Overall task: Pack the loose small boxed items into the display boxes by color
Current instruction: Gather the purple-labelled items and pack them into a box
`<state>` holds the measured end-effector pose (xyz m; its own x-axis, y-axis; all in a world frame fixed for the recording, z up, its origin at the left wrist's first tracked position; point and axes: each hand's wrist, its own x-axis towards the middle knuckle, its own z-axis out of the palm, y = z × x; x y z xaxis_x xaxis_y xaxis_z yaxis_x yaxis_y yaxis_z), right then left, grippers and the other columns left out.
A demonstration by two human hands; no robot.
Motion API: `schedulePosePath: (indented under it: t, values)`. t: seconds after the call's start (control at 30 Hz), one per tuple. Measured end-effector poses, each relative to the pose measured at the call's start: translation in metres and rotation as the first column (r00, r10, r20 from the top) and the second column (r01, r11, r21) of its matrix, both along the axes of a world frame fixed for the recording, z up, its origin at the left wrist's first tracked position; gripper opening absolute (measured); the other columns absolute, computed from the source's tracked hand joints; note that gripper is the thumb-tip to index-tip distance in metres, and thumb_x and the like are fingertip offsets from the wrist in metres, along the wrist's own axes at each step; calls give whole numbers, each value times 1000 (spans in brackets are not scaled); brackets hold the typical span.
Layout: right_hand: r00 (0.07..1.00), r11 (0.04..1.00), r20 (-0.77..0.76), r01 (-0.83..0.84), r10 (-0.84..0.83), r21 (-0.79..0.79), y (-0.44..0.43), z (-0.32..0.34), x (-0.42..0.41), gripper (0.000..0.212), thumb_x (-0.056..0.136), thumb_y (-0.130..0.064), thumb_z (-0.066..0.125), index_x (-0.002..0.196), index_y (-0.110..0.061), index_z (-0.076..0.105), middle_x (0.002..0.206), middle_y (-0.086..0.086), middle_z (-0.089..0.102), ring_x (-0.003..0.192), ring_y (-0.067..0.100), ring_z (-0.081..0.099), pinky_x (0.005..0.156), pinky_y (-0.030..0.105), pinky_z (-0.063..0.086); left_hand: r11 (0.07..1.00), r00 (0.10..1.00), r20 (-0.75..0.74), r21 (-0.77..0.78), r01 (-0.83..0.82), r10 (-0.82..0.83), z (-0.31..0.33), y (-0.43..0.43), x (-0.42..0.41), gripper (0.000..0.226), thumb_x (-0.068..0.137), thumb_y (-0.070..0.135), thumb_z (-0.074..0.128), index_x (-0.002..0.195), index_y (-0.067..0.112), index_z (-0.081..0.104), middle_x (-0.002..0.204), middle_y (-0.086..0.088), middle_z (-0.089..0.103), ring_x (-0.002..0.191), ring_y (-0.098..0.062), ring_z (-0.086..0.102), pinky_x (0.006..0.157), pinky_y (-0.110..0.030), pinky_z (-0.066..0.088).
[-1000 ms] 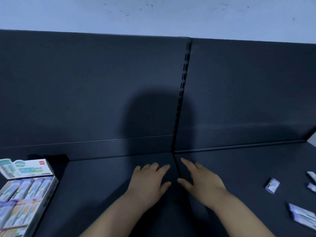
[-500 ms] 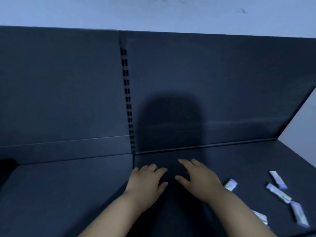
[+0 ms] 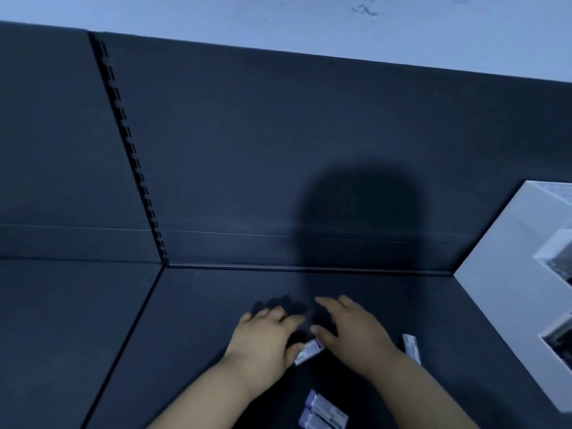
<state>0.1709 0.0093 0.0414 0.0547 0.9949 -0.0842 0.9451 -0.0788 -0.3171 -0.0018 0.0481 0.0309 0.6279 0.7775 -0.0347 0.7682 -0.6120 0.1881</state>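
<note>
Several small purple-and-white boxes lie loose on the dark shelf [image 3: 185, 335]. One small box [image 3: 309, 352] lies between my hands. My left hand [image 3: 266, 339] hovers flat with its fingers straight, and its thumb touches that box's left end. My right hand [image 3: 356, 332] is spread just right of the box, thumb near its upper end, holding nothing. A second small box [image 3: 412, 348] lies beside my right wrist. Two more small boxes [image 3: 323, 411] lie side by side between my forearms at the bottom edge. No display box is in view.
The shelf's dark back panel [image 3: 278, 150] rises behind the hands, with a slotted upright strip [image 3: 130, 150] at the left. A white side panel [image 3: 507, 274] with pictures on it bounds the shelf on the right.
The view has swung right, so the display box at the left left the frame. Both hands have come over the loose boxes, and the left thumb now touches one.
</note>
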Motion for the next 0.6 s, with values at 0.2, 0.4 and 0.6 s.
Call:
schedulePosePath:
  t: [0.2,0.4,0.6]
  values:
    - [999,998,-3,33,-33,51,-11,0,9,55,94,-49,45,145,-33,30,125,-4,46,117,14,46,94,26,40,998,998,-4,1,60,-60,2,-7,4,49,97,48,36,145,41,26,135,8,42,128,-15,38,101,-28,27]
    - [996,995,-10,87,-87,40,-25,-5,27,53,94,-48,47,144,-33,34,126,-3,46,117,15,47,96,28,41,979,975,-108,-78,187,-195,5,-6,9,48,100,31,39,145,43,27,131,3,42,120,-21,45,95,-29,31]
    - [996,996,-45,83,-82,33,-29,-10,53,51,94,-47,48,142,-33,36,127,-3,45,116,14,49,94,26,42,988,968,-204,-75,134,-147,4,-9,37,52,99,42,40,148,34,25,139,-1,42,125,-25,45,100,-31,31]
